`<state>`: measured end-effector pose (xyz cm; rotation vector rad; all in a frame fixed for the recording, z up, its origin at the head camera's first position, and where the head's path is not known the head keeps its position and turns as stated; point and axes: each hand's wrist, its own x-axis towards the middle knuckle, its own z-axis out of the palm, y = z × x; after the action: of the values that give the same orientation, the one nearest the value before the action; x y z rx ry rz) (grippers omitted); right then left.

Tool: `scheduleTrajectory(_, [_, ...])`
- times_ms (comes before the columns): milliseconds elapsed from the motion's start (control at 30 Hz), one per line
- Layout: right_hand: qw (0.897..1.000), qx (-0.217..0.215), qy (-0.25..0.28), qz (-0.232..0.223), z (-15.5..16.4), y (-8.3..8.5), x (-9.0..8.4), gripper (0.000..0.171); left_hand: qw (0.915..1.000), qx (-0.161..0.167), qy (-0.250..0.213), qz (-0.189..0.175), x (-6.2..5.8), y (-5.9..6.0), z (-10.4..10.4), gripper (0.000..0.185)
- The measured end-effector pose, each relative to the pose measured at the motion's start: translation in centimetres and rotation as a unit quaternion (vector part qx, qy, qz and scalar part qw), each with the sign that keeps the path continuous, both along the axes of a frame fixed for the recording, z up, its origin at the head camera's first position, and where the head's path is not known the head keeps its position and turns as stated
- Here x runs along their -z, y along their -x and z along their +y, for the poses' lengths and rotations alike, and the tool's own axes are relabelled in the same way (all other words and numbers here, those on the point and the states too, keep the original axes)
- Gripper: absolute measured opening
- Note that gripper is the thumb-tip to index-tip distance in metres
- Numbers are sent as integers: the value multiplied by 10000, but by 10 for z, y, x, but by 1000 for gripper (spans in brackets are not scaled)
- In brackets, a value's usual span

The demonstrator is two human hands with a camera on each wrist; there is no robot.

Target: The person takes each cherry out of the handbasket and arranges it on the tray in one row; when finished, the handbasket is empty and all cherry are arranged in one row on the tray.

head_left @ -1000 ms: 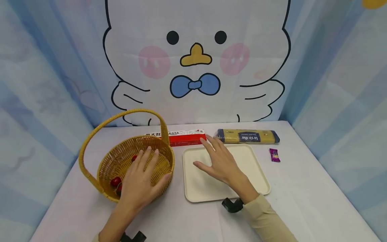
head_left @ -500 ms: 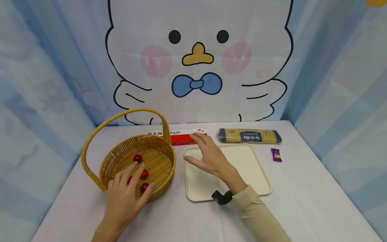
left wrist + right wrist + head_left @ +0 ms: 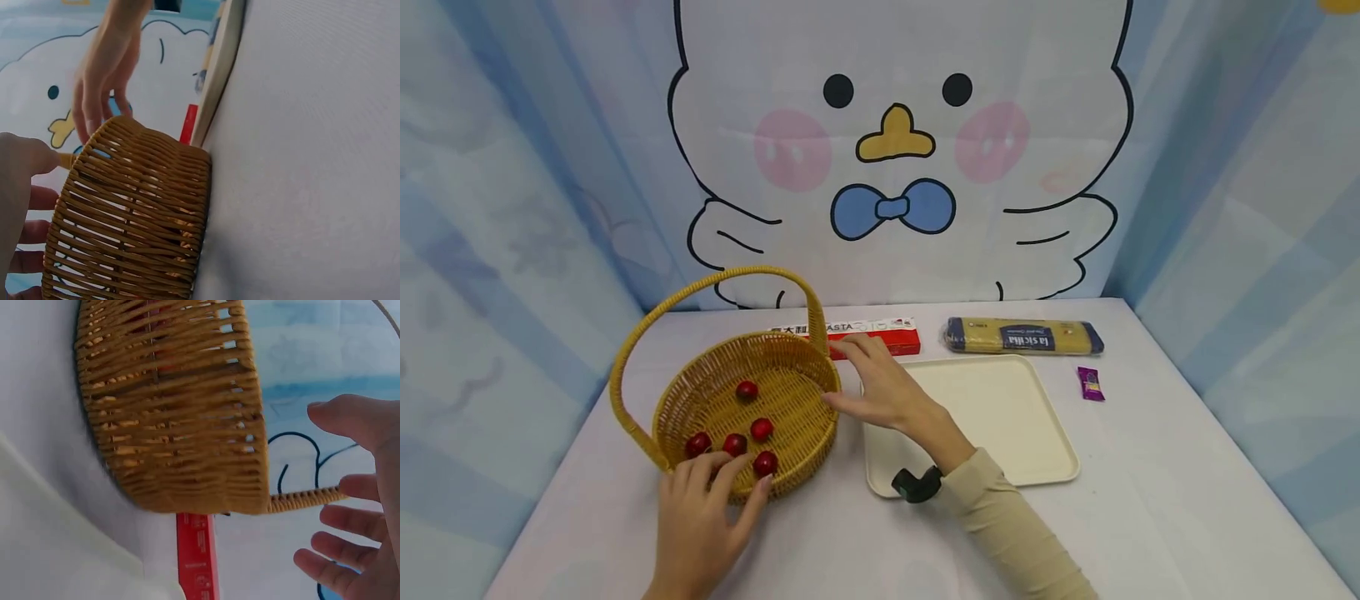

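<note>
In the head view, a wicker basket (image 3: pixel 790 400) is placed on the left of the counter (image 3: pixel 1150 525), and its tall handle (image 3: pixel 760 270) is arched from the near left side to the far right. Five cherries (image 3: pixel 762 429) are contained in it, mostly grouped toward the near side. The left hand (image 3: pixel 696 517) is held at the near rim, its fingers loosely bent over the edge and the thumb set apart. The right hand (image 3: pixel 880 390) is held at the right rim, with the fingers extended and a wide gap left to the thumb. A cream tray (image 3: pixel 992 425) is set just right of the basket, its left edge partly covered by the right hand. Beyond the basket, a red and white pasta box (image 3: pixel 891 340) is partly hidden. A spaghetti packet labelled "la sicilia" (image 3: pixel 1026 337) is laid beyond the tray, and a purple wrapped candy (image 3: pixel 1091 384) is placed to its right. A cartoon-printed curtain (image 3: pixel 1037 58) is hung behind.

In the left wrist view, the basket's woven wall is shown with the left fingers spaced along its rim; whether they are pressed against it cannot be told. The right hand is seen above the far part.

In the right wrist view, the right fingers and thumb are spread wide, apart from the wall.
</note>
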<state>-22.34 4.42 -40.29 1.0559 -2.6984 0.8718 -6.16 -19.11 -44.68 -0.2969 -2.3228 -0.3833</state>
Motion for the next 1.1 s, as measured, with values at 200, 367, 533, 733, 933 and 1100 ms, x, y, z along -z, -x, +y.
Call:
scheduleTrajectory(200, [9992,-397,-66,-83,-21,0,0,66,9995,226,-82,181,8,-1,-1,64])
scheduleTrajectory(367, [9976,-607,-331,-60,-41,0,3,64,9972,530,-143,499,14,1,-4,56])
scheduleTrajectory(533, [9947,-765,-601,-338,-60,0,7,65,9927,738,-292,909,18,5,-9,53])
scheduleTrajectory(733, [9879,-980,-979,-698,-75,-2,8,60,9918,782,-405,926,20,7,-10,54])
scheduleTrajectory(933, [9792,-1370,-1324,-695,-87,-4,9,55,9916,775,-429,945,21,6,-9,55])
scheduleTrajectory(1100, [9666,-1712,-1722,-822,-96,-9,11,52,9915,786,-454,936,22,5,-9,53])
